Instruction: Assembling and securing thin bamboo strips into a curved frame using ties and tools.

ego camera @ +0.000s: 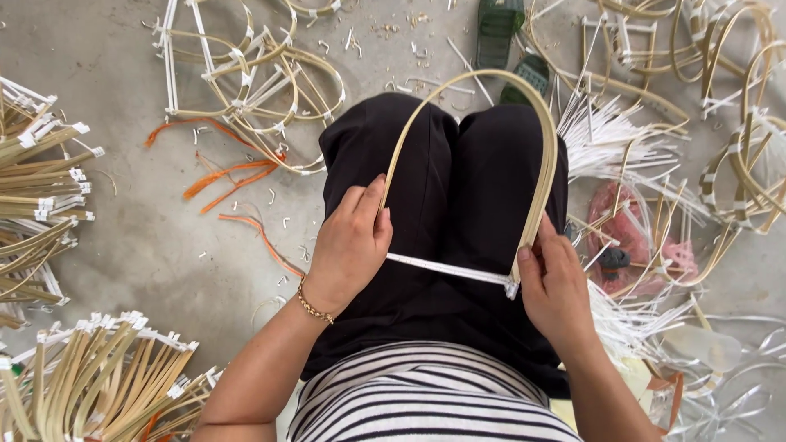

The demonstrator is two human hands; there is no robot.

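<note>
Head view looks down on a seated person's lap in black trousers [442,205], at the centre of the frame. Both hands hold a bent bamboo strip [524,98] that arches over the knees. The left hand [352,245], a gold bracelet [313,308] at its wrist, is curled around the strip's left end, thumb alongside it. The right hand [557,282] pinches the strip's right end, fingers closed. A white strip [446,268] runs straight between the two ends, low across the lap. Bundles of bamboo strips [98,385] lie at lower left; finished bamboo frames [262,74] at upper left; loose white strips [606,139] at right.
</note>
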